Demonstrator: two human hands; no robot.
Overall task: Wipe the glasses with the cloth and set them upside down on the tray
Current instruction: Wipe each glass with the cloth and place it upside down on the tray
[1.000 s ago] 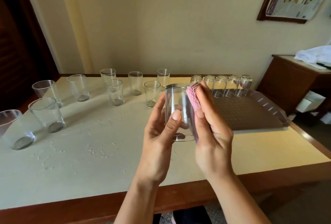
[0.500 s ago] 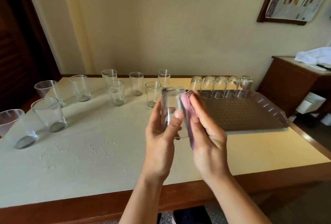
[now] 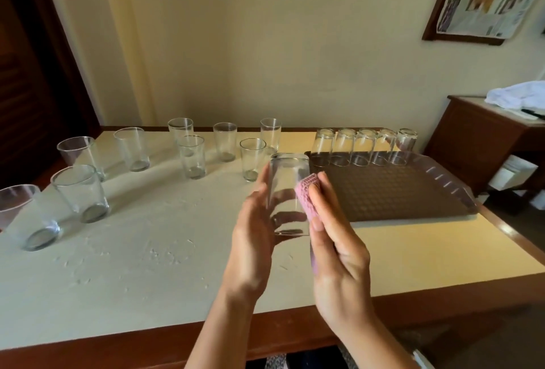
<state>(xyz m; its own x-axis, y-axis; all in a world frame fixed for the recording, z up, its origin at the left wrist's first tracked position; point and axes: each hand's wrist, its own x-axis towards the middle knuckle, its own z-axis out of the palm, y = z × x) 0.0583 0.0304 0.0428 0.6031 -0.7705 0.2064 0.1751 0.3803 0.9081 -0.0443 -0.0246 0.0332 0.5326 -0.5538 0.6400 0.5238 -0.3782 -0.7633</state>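
My left hand (image 3: 253,236) holds a clear glass (image 3: 287,188) above the table, its fingers wrapped behind it. My right hand (image 3: 336,247) presses a folded pink cloth (image 3: 306,197) against the glass's right side. Just right of the glass lies a brown tray (image 3: 392,191) with several glasses (image 3: 365,147) standing upside down along its far edge. Several upright glasses (image 3: 191,156) stand on the table's left and back, the nearest ones at the left edge (image 3: 82,191).
The cream-topped table (image 3: 147,265) has a brown wooden rim at the front. A wooden side cabinet (image 3: 477,144) with a white cloth on top stands at the right. A framed newspaper hangs on the wall at the upper right.
My left hand has turned the glass and its thumb has moved off the front. The cloth under my right fingers has slid lower along the glass's side.
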